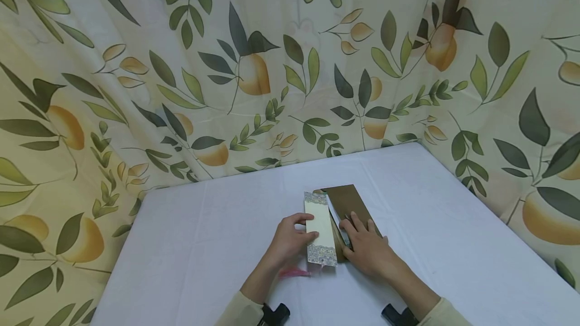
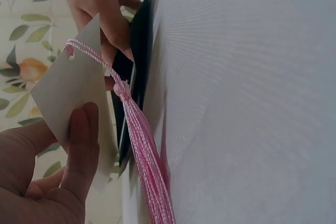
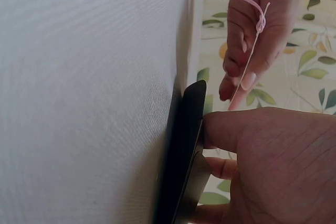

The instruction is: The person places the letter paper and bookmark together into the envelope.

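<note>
A pale bookmark [image 1: 320,225] with patterned bands at both ends is pinched between my left hand's [image 1: 290,238] thumb and fingers. From a hole in its near end, a pink tassel [image 2: 147,161] hangs on a twisted cord, seen in the left wrist view. My right hand [image 1: 369,250] rests on a brown folded cover [image 1: 346,196], its fingers spread over the face and its thumb at the near edge. The bookmark overlaps the cover's left part in the head view. A light strip shows between the cover's layers. What lies inside is mostly hidden.
A white cloth [image 1: 204,245] covers the table under both hands. A leaf-and-fruit patterned curtain [image 1: 272,64] hangs behind the table and along its sides. Dark devices [image 1: 274,313] are strapped at both wrists.
</note>
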The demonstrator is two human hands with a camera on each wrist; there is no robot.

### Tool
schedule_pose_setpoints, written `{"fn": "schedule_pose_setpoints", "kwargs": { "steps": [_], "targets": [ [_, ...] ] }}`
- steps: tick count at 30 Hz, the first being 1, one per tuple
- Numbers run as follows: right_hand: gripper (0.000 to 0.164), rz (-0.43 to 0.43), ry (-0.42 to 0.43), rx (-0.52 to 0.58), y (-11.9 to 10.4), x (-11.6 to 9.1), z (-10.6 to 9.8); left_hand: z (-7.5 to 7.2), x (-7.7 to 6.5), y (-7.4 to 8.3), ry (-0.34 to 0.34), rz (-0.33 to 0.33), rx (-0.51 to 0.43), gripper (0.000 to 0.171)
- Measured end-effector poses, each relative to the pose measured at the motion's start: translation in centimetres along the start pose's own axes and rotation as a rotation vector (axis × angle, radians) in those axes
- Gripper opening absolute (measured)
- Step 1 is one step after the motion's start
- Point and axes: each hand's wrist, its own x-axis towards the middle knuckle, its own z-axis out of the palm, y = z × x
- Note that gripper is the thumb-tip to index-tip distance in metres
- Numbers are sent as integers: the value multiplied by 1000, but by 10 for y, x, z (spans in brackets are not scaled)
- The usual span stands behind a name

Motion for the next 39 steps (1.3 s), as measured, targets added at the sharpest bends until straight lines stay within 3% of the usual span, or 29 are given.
{"fn": "schedule_pose_setpoints", "kwargs": {
  "steps": [13, 39],
  "targets": [
    [40, 8, 1, 8, 0, -1, -1, 9, 12, -4, 12, 19, 44, 42],
    [44, 17, 4, -16, 0, 0, 0, 19, 22, -3, 62, 19, 43, 44]
  ]
}}
